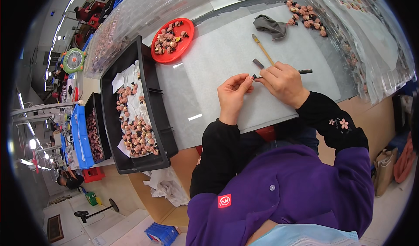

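The grey-topped table carries a broad white sheet as the working surface. At its left stands a deep black plastic crate, paper-lined and partly filled with pink knobbly pieces. Beyond the crate's far end sits a round red plastic tray bearing more pieces.

Right hand: grip closed around a slim dark rod-shaped tool. Left hand: grip pinched, thumb against forefinger, on a small pink knobbly piece with a dark end, held above the sheet's near part. From here, contact between tool tip and piece cannot be confirmed.

Recommended handling: pinch the piece lightly, since its knobbly surface looks easily marked. Brace both hands together. Apply the tool in short, controlled strokes. Keep the wooden-handled brush, lying just beyond the right hand, away from the elbow.
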Demonstrator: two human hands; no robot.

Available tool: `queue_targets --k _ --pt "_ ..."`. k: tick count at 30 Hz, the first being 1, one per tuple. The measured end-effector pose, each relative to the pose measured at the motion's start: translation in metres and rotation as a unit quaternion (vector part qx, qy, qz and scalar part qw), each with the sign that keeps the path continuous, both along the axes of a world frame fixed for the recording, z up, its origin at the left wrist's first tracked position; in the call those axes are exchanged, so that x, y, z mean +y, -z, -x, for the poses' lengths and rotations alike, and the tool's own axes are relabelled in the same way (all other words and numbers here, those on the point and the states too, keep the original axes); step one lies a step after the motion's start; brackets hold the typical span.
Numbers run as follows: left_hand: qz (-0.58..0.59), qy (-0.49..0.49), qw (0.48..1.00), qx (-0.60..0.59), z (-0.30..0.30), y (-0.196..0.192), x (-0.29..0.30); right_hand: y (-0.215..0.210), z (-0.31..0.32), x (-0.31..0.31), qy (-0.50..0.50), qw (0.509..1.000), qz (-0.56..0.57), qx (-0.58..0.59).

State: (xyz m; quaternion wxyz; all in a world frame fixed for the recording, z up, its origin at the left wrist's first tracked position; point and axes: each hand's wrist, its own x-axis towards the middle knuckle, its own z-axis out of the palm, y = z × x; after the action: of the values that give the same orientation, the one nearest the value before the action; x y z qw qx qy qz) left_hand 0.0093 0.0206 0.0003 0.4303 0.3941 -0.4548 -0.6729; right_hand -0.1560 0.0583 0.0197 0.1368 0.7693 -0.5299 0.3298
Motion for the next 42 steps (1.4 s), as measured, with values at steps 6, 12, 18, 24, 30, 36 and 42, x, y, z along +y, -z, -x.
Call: queue_targets --k 6,12,18,24,30,36,42 --pt "0.006 0.005 1.0 0.002 -0.0012 0.0024 -0.0002 -0.0001 -0.0028 -0.0012 0.012 1.0 -0.016 -0.006" --pt "0.004 0.005 1.0 0.003 -0.0005 0.0032 -0.0004 -0.002 -0.0005 -0.0005 -0.002 1.0 0.0 0.004" --pt "0.008 0.009 1.0 0.005 -0.0013 0.0039 -0.0004 -0.0001 -0.0032 -0.0013 0.022 1.0 -0.014 0.002" --pt "0.01 0.008 1.0 0.005 -0.0008 0.0038 -0.0001 -0.0019 -0.0008 -0.0002 0.007 1.0 -0.006 0.018" --pt "0.015 0.01 1.0 0.003 -0.0012 0.005 -0.0008 -0.0011 -0.0031 -0.0008 0.019 0.999 -0.025 0.016" --pt "0.018 0.01 1.0 0.013 -0.0012 0.0062 -0.0005 -0.0002 -0.0031 -0.0003 0.025 0.999 -0.018 0.014" --pt "0.019 0.012 1.0 0.016 -0.0007 0.006 -0.0008 -0.0025 -0.0023 -0.0004 0.019 0.999 -0.02 0.025"
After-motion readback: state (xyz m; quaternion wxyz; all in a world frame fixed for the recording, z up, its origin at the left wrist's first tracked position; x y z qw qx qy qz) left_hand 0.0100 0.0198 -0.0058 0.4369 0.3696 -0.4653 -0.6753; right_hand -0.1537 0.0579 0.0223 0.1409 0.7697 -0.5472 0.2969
